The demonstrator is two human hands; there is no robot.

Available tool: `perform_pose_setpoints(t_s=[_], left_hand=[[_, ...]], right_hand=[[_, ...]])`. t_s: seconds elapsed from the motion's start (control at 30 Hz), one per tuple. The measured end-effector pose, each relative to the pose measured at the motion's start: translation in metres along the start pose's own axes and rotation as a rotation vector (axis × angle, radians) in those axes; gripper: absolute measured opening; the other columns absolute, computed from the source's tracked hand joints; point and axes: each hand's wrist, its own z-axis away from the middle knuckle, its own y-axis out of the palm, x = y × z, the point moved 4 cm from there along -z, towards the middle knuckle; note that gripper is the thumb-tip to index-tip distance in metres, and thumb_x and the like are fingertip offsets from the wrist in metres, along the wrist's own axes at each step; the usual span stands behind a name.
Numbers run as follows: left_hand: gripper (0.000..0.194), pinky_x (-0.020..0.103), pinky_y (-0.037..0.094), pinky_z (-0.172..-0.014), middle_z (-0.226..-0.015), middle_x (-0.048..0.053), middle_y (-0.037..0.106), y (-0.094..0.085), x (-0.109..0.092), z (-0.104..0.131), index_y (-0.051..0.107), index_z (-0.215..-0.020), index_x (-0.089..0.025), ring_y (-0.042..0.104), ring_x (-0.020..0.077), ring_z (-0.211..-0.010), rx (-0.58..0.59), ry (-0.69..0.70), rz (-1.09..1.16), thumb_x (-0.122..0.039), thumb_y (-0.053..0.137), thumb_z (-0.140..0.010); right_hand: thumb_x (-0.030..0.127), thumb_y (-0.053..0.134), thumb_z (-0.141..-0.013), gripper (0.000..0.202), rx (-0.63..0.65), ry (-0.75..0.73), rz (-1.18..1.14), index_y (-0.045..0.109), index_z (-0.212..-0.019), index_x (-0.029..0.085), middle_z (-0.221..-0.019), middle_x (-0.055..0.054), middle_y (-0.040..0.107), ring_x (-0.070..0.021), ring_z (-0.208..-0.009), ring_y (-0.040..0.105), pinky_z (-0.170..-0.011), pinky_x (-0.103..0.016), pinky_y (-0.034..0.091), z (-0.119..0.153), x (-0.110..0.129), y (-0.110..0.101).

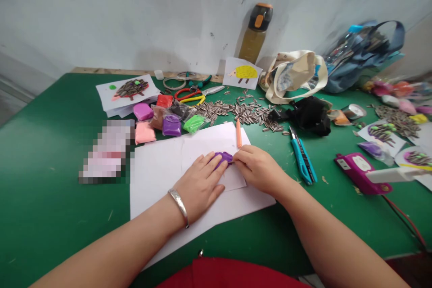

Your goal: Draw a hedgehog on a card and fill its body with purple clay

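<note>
My left hand (200, 185), with a silver bangle at the wrist, lies flat with fingers extended over a flattened patch of purple modelling clay (224, 156). That clay is on a small white sheet (238, 183), which rests on larger white paper (151, 198). At the clay's right end, my right hand (258, 167) has its fingertips pinched together; whatever is between them is hidden. Just beyond the right hand lies an orange pen (239, 134). Packets of coloured clay, among them a purple one (172, 125) and a green one (194, 123), sit behind the paper.
Striped sunflower seeds (248, 112) are scattered behind the paper near scissors (212, 91) and pliers (202, 82). A blue utility knife (303, 157) and magenta glue gun (362, 173) lie to the right. Hedgehog picture cards (245, 73), a bottle (254, 36) and bags (293, 76) stand along the wall.
</note>
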Motion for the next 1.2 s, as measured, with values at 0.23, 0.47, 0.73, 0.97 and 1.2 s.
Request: perform_pose_setpoints(t_s=[0.23, 0.47, 0.73, 0.97, 1.2], left_hand=[[0.047, 0.052, 0.029, -0.113, -0.146, 0.017, 0.044, -0.001, -0.001, -0.001, 0.046, -0.138, -0.011, 0.034, 0.0307, -0.138, 0.022, 0.006, -0.002, -0.035, 0.037, -0.099], [0.044, 0.052, 0.029, -0.113, -0.146, 0.014, 0.044, -0.001, -0.001, -0.001, 0.047, -0.138, -0.017, 0.034, 0.0297, -0.138, 0.002, -0.013, 0.03, -0.034, 0.039, -0.098], [0.047, 0.053, 0.031, -0.111, -0.146, 0.015, 0.043, -0.004, -0.002, -0.002, 0.043, -0.142, -0.015, 0.035, 0.0307, -0.137, 0.037, -0.013, 0.008, -0.033, 0.04, -0.098], [0.046, 0.054, 0.033, -0.109, -0.143, 0.017, 0.045, -0.004, -0.006, -0.005, 0.05, -0.136, -0.015, 0.038, 0.0358, -0.133, 0.014, -0.036, -0.021, -0.035, 0.046, -0.096], [0.051, 0.055, 0.031, -0.11, -0.144, 0.018, 0.045, -0.003, -0.008, -0.005, 0.043, -0.142, -0.014, 0.038, 0.0357, -0.134, 0.026, -0.066, -0.02, -0.035, 0.048, -0.095]], right_hand=[[0.014, 0.044, -0.093, 0.021, 0.017, 0.022, -0.002, 0.061, -0.082, 0.018, -0.083, -0.006, 0.06, -0.0182, -0.084, 0.055, -0.076, -0.029, 0.041, 0.0, -0.002, -0.001], [0.016, 0.046, -0.093, 0.018, -0.047, 0.051, -0.098, 0.062, -0.087, 0.02, -0.086, -0.005, 0.06, -0.017, -0.082, 0.056, -0.073, -0.028, 0.042, 0.0, -0.006, -0.003], [0.016, 0.049, -0.092, 0.015, -0.088, 0.106, -0.156, 0.062, -0.087, 0.02, -0.085, -0.003, 0.059, -0.0161, -0.08, 0.057, -0.071, -0.027, 0.042, 0.001, -0.011, -0.002], [0.016, 0.049, -0.091, 0.014, -0.074, 0.109, -0.15, 0.062, -0.087, 0.02, -0.085, -0.003, 0.06, -0.0164, -0.081, 0.057, -0.072, -0.027, 0.042, -0.001, -0.011, 0.001], [0.015, 0.05, -0.09, 0.013, -0.119, 0.117, -0.18, 0.061, -0.085, 0.02, -0.084, -0.003, 0.06, -0.0157, -0.078, 0.056, -0.07, -0.026, 0.041, -0.002, -0.015, 0.002]])
